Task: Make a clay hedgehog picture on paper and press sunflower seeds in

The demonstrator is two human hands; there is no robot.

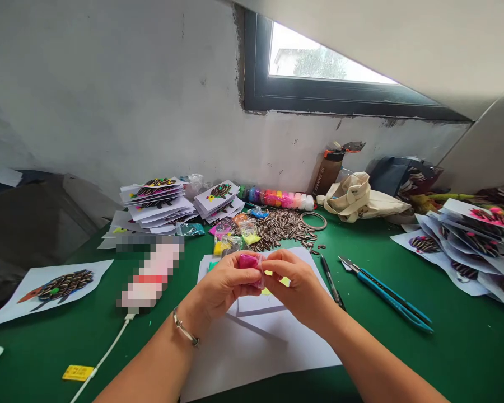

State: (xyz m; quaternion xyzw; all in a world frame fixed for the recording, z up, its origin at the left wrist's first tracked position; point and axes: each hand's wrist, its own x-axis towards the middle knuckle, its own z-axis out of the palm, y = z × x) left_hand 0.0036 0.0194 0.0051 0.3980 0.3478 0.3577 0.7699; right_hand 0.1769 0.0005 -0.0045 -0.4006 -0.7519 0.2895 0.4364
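A small clear plastic packet of bright pink modelling clay (248, 261) is held up over the papers. My left hand (222, 280) grips it between thumb and fingers. At the packet's right edge, the thumb and fingers of my right hand (294, 275) are closed on the clear plastic. Below both hands lies white paper (243, 352) with smaller white sheets (258, 305) on top. A yellow-green patch (273, 284) on the upper sheet is partly hidden by my hands. Just beyond are small bags of coloured clay (222, 246) and a heap of striped sunflower seeds (279, 224).
Right of the papers lie a black pen (331, 280) and blue tweezers (397, 296). Seed-decorated cards are stacked at the left (159, 207) and right (479, 240). One seed picture (63, 288) and a cable (109, 352) lie at left. A bottle (328, 170) stands behind.
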